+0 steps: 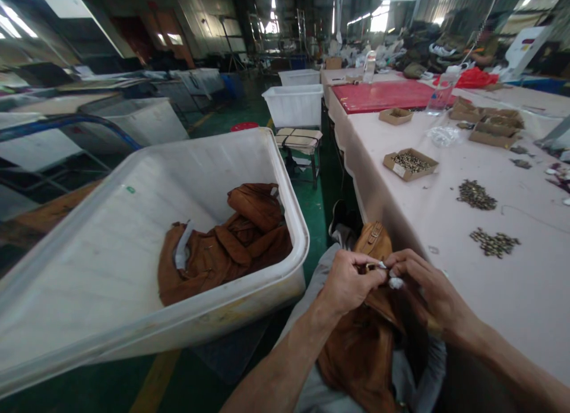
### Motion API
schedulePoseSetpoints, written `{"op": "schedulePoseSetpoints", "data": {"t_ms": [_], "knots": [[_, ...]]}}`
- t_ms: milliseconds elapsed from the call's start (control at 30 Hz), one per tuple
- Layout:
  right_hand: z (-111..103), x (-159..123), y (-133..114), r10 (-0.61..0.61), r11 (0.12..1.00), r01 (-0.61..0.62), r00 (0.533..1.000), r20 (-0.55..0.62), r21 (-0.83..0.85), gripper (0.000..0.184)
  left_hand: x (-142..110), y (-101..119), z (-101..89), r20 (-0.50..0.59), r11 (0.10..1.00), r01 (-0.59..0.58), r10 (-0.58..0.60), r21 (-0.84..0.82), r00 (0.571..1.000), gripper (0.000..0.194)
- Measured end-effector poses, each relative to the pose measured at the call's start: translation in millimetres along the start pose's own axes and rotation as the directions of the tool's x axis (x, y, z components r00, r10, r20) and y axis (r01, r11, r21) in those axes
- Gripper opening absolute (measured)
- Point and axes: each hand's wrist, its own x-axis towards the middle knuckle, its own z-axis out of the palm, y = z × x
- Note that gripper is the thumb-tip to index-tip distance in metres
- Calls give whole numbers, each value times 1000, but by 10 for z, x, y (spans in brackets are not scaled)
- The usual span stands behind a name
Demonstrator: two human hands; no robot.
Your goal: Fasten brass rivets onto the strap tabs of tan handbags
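Note:
A brown leather bag point(356, 348) rests on my lap, and a strap with a small buckle point(374, 235) lies at its upper end. My left hand point(350, 279) is closed, thumb and forefinger pinching the bag's leather beside a small gold-coloured metal fitting point(370, 267). Close against it, my right hand point(416, 279) is also closed, its fingertips meeting at the same spot. Small white bits point(395, 282) show at the fingertips; whether they are wrapping or tape I cannot tell. Whatever lies between the right fingers is hidden.
On my left stands a large white bin point(222, 155) holding brown leather bags point(222, 250). The table point(427, 223) to my right bears piles of small metal studs point(476, 194), a cardboard box of studs point(410, 164) and a red sheet point(387, 97). A person point(485, 48) sits farther back.

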Motion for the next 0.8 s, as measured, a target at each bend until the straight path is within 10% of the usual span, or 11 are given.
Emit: {"op": "schedulePoseSetpoints", "data": {"t_ms": [300, 800], "knots": [[-32, -83, 48, 318, 932, -317, 948, 23, 178, 23, -103, 68, 36, -48, 978, -125, 135, 164, 990, 22], [-12, -96, 34, 397, 877, -384, 918, 12, 290, 22, -169, 182, 88, -4, 981, -128, 130, 144, 991, 21]]}}
